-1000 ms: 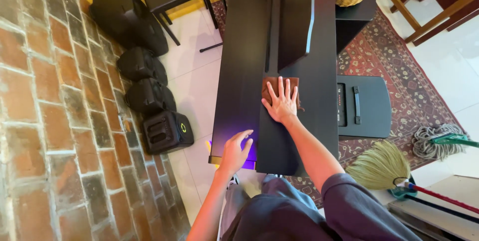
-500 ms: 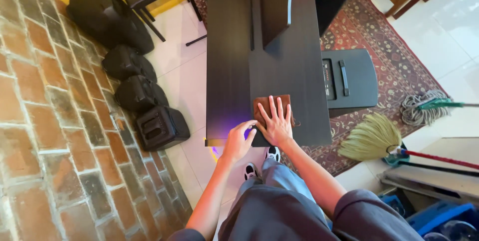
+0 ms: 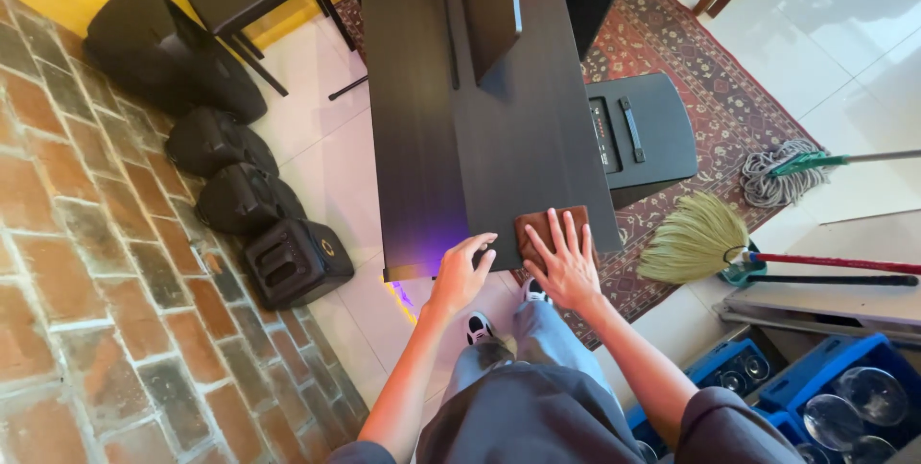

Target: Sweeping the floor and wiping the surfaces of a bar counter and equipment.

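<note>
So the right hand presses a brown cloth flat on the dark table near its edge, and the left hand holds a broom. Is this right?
Not quite. In the head view the left hand holds no broom; it rests on the edge of the dark table. The broom lies on the floor. The right hand does press the brown cloth flat.

Single head-worn view, steeply downward, seemingly close above dark table (image 3: 480,138) and floor.
</note>
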